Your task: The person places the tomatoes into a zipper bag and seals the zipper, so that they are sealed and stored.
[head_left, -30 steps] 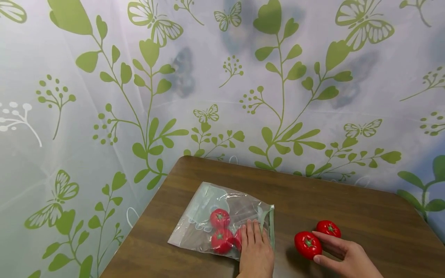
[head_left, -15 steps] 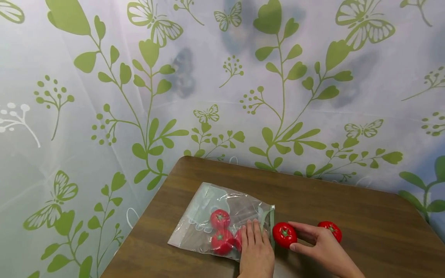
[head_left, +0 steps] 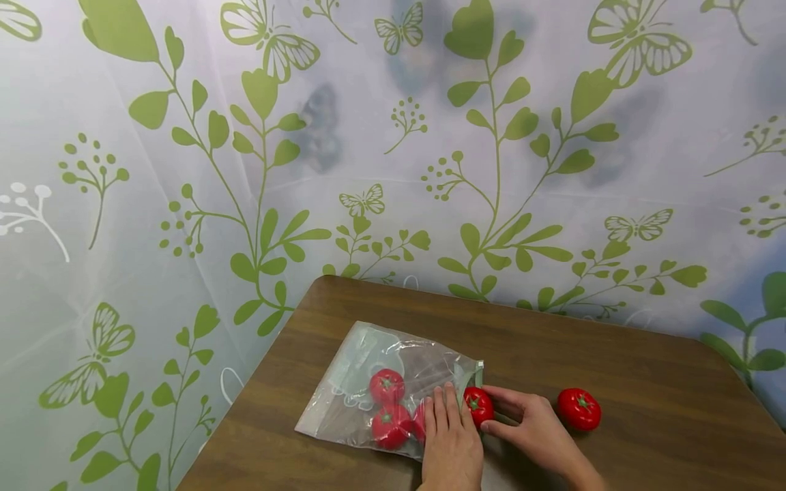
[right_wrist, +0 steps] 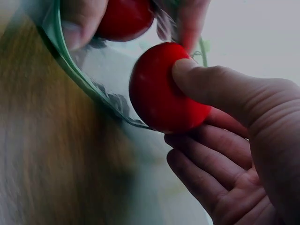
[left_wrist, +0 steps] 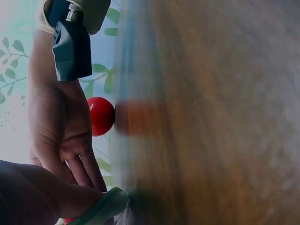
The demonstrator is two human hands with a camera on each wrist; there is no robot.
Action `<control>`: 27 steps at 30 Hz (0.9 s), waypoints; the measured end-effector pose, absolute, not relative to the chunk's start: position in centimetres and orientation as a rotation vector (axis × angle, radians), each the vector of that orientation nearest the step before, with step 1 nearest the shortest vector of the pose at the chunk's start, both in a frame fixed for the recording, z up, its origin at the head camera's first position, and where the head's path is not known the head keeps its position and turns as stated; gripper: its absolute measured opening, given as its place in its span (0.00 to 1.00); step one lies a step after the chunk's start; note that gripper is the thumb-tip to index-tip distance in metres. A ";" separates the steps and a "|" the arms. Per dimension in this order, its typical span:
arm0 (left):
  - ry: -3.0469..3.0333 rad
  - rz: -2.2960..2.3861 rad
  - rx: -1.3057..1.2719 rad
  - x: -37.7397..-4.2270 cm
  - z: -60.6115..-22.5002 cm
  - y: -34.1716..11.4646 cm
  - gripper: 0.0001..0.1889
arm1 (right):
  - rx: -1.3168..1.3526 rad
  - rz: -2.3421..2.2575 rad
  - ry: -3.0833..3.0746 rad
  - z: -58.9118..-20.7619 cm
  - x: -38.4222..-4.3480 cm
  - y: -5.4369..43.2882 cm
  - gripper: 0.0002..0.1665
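Observation:
A clear zip bag [head_left: 424, 351] with a green edge lies on the table, several red toy tomatoes [head_left: 387, 387] inside. My left hand [head_left: 451, 440] rests on the bag near its mouth, fingers straight. In the left wrist view its thumb [left_wrist: 70, 197] lies at the green edge. My right hand [head_left: 534, 426] pinches another toy tomato [right_wrist: 157, 93] between thumb and fingers, right at the bag's mouth. In the right wrist view this tomato overlaps the green edge [right_wrist: 77, 77]. One more loose toy tomato [head_left: 579, 409] sits to the right of my right hand.
The brown wooden table [head_left: 651, 382] has rounded far corners. Behind it hangs a pale curtain [head_left: 368, 123] printed with green leaves and butterflies.
My right hand has carried its toy tomato leftward, from beside the loose one to the bag's mouth. The left hand has stayed on the bag.

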State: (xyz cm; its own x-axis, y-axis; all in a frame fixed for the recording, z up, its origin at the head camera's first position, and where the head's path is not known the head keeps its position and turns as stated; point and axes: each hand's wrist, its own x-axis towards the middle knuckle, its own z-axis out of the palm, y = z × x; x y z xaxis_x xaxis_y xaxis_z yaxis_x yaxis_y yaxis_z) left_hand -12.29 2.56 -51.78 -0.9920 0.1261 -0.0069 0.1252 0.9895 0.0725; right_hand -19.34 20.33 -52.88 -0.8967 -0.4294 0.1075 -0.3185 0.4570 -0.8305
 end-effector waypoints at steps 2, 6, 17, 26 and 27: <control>3.140 0.114 0.195 -12.2 -51.8 2.6 0.37 | -0.660 -1.424 2.594 -53.0 -19.5 19.9 0.38; 3.140 0.136 0.195 -12.2 -51.8 2.5 0.35 | -0.659 -1.372 2.662 -53.1 -19.6 18.9 0.37; 3.170 0.100 0.213 -12.2 -51.9 2.6 0.29 | -0.642 -1.191 2.845 -52.4 -19.4 17.7 0.34; 3.189 0.073 0.215 -12.2 -52.0 2.6 0.29 | -0.820 -1.030 2.841 -51.4 -20.3 18.7 0.31; 3.192 0.066 0.214 -12.2 -52.0 2.6 0.29 | -0.837 -1.037 2.819 -51.4 -20.5 18.6 0.30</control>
